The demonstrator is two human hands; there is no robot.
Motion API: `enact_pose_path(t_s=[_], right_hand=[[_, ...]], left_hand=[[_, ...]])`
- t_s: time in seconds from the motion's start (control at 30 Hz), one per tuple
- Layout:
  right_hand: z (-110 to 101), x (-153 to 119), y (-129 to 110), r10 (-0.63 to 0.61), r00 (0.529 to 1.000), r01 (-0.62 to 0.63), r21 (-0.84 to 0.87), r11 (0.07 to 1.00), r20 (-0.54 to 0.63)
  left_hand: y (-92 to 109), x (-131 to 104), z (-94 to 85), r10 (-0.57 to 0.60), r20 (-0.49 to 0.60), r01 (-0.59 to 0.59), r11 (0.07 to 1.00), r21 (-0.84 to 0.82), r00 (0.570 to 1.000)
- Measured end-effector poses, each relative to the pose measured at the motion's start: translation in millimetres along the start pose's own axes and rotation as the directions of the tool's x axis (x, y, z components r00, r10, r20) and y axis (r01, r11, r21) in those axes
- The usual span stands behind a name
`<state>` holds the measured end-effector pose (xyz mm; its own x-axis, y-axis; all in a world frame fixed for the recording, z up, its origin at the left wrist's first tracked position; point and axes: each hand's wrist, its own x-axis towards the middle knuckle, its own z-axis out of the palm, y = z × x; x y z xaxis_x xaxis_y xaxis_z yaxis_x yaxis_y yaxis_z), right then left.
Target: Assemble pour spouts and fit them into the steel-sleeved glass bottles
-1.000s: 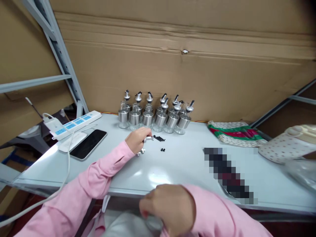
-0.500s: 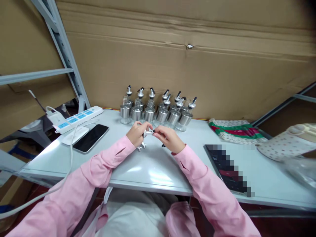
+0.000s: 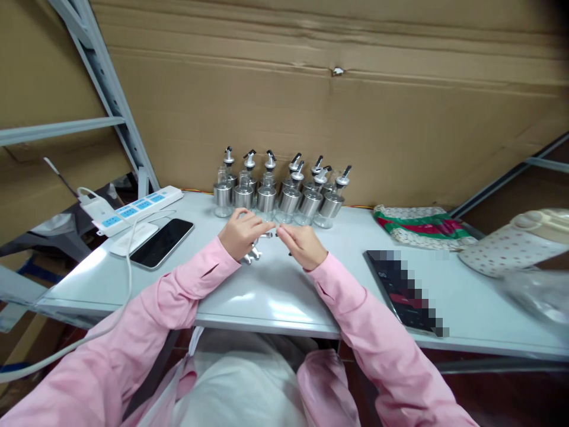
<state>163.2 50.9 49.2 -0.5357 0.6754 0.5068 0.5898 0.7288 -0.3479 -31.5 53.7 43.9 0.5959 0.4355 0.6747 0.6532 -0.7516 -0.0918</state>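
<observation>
Near the middle of the table, my left hand (image 3: 242,235) is closed around a silver pourer spout (image 3: 267,235). Its tube sticks out to the right from under my fingers, and the rest is hidden by the hand. My right hand (image 3: 306,244) faces it in a pinch, with a small black flap (image 3: 277,232) just showing at the fingertips. Spout and flap are slightly apart. More silver pourer spouts (image 3: 252,255) lie on the table below my left hand. A bit of something black peeks out under my right hand.
Glass bottles with steel bands (image 3: 265,200) stand in rows at the back, several topped with pourers. On the left are a power strip (image 3: 137,210) and a phone (image 3: 163,243). A tablet (image 3: 395,290), patterned cloth (image 3: 422,228) and dotted white container (image 3: 502,246) occupy the right.
The spout and the black flap, touching before, now show a small gap. My left fingers have stretched further over the spout. The view has shifted slightly.
</observation>
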Motion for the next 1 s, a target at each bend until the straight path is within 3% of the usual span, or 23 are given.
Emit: enact_pose_path(t_s=[0.17,0.23,0.3,0.4,0.53,0.6,0.83,1.0], right_hand=[[-16.6,0.8,25.9,0.171,0.984,-0.159,0.169,0.973,-0.058],[-19.2,-0.5,38.8,0.243,0.970,-0.238,0.184,0.954,-0.005],[-18.6,-2.6,49.3,0.325,0.938,-0.342,0.169,0.924,0.119],[-15.0,-5.3,59.3,0.359,0.900,-0.403,0.157,0.902,0.248],[-12.5,-6.0,65.9,0.275,0.934,-0.287,0.019,0.958,0.230],[-12.3,-6.6,67.9,0.286,0.923,-0.288,-0.029,0.957,0.257],[-4.0,-12.2,68.4,0.346,0.788,-0.429,0.052,0.902,0.509],[1.2,-11.4,66.5,0.358,0.809,-0.413,0.018,0.910,0.465]], left_hand=[[-8.5,-5.2,-9.4,-0.080,-0.238,0.075,0.997,-0.031,0.968],[-9.6,-7.8,-9.1,-0.095,-0.300,0.087,0.995,-0.039,0.949],[-9.5,-9.5,-7.1,-0.080,-0.327,0.064,0.996,-0.059,0.941],[-9.6,-10.0,-3.6,-0.095,-0.309,0.069,0.993,-0.095,0.946],[-14.4,-9.9,-0.7,-0.115,-0.264,0.096,0.992,-0.084,0.958],[-18.3,-11.2,0.4,-0.092,-0.245,0.077,0.995,-0.070,0.965],[-25.5,-19.1,5.5,-0.100,-0.249,0.092,0.995,-0.042,0.963],[-25.6,-20.3,7.6,-0.121,-0.197,0.110,0.992,-0.069,0.973]])
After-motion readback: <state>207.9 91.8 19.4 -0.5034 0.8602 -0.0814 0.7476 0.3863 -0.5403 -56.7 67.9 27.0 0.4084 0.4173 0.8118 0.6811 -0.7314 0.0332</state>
